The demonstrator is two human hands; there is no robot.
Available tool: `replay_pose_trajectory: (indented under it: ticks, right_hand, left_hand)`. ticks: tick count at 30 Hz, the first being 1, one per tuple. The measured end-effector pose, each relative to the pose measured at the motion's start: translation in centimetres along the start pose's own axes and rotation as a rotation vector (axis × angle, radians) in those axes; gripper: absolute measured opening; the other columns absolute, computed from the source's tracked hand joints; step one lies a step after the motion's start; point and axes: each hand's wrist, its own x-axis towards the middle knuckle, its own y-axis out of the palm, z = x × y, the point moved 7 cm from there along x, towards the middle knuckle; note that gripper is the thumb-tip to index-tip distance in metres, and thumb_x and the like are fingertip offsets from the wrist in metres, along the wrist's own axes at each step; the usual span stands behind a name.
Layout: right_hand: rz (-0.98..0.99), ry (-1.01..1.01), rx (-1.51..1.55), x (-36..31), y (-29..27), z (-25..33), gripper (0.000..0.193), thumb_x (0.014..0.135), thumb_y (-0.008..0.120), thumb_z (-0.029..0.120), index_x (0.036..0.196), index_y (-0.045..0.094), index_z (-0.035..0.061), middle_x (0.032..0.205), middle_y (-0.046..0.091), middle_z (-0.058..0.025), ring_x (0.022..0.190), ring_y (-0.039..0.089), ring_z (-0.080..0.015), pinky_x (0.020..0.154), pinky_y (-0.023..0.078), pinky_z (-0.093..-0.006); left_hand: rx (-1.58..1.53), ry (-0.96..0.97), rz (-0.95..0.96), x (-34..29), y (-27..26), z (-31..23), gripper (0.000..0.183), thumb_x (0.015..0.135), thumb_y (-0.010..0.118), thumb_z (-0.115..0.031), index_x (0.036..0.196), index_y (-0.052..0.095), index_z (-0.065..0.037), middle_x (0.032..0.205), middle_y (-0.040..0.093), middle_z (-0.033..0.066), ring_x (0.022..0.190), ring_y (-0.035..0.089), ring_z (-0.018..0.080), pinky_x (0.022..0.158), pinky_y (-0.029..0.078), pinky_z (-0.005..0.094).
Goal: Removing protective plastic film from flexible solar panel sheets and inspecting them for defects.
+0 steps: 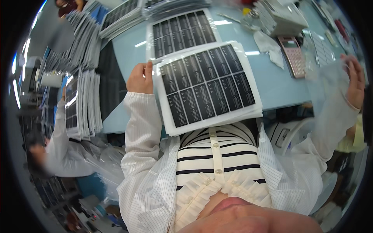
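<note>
A stack of white-bordered sheets (206,86), printed with rows of black label panels, lies at the table's near edge in front of my body. My left hand (140,79) is closed at the stack's upper left corner, its thumb and fingers pinching the edge. Out to the right, my raised right hand (354,83) grips a clear plastic film (324,87), which hangs to the left of the fingers. Behind the near stack lies another stack of printed sheets (182,31), partly covered by it.
A pink calculator (292,57) lies at the right, beside crumpled white tissue (269,47) and a white box (280,17). More sheet stacks (121,15) stand at the far left. A co-worker's sleeve (58,124) reaches toward upright sheets (82,103) on the left.
</note>
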Motion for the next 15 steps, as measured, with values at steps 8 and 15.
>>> replay_pose_trajectory:
  ticks: [8,15]
  right_hand:
    - [0.201,-0.662,0.195,3.7,15.8,22.1,0.039,0.089,0.042,0.010,0.126,0.038,-0.0022,0.126,0.046,-0.0183,0.119,0.043,-0.0284,0.095,0.036,-0.0350]
    - [0.519,-1.097,0.354,-2.4,25.3,31.4,0.048,0.077,0.050,-0.003,0.123,0.040,-0.0077,0.124,0.045,-0.0241,0.115,0.044,-0.0371,0.097,0.036,-0.0403]
  left_hand:
    - [-0.933,0.223,0.255,-2.4,-3.7,-6.1,0.083,0.068,0.076,-0.023,0.133,0.028,-0.008,0.108,0.052,0.0091,0.083,0.054,0.0160,0.069,0.046,0.0285]
    - [-1.636,0.033,-0.049,-4.6,-6.9,-5.2,0.078,0.068,0.076,-0.028,0.129,0.033,-0.005,0.122,0.041,0.0147,0.099,0.052,0.0256,0.079,0.049,0.0348]
